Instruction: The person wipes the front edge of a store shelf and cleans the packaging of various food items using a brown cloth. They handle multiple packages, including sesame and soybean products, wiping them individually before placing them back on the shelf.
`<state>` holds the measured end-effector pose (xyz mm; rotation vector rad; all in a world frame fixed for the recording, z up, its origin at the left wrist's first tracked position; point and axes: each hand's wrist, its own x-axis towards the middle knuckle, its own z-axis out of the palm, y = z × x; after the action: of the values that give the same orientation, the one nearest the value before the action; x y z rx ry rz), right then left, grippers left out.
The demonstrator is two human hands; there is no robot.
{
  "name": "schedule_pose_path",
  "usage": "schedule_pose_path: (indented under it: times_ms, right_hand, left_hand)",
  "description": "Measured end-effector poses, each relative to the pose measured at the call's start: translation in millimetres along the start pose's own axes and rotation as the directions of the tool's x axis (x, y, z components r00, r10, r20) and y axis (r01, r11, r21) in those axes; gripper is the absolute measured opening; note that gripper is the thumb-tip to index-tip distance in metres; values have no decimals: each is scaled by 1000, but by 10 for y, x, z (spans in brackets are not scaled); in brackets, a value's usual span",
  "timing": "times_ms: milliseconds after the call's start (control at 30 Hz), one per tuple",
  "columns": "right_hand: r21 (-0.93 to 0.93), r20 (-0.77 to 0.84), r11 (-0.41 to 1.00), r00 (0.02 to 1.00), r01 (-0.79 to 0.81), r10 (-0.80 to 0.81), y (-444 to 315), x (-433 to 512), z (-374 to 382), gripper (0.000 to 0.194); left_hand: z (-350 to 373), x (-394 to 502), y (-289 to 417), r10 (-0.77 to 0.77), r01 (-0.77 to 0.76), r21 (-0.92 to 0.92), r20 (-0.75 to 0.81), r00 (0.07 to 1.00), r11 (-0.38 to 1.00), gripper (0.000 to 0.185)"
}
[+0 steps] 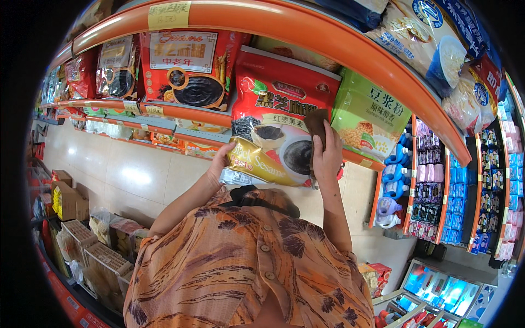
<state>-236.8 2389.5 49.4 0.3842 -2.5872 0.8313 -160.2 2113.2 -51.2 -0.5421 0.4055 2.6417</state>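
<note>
A large red bag of black sesame paste leans in front of the shelf, its printed front towards me. My left hand grips its lower left edge, thumb on the front. Against the bag's right side, my right hand holds a folded brown cloth. The fingers lie over the cloth, and part of the bag's edge is hidden beneath them. Just right of the bag stands a green bag of soybean milk powder.
An orange shelf rail curves overhead, with oat bags above it. Another red sesame bag stands to the left. Behind me are plastic baskets and a cardboard box. Detergent bottles line shelves at right.
</note>
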Motion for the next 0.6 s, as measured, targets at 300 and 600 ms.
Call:
schedule_pose_path:
  times_ms: [300, 600]
  right_hand:
    - [45, 30, 998, 999, -43, 42, 19, 7, 14, 45]
    - [16, 41, 1000, 999, -25, 25, 36, 7, 12, 45]
  left_hand:
    - [27, -18, -2, 6, -6, 2, -7, 1000, 1000, 50]
    - [68, -41, -11, -16, 17, -9, 46, 999, 1000, 52]
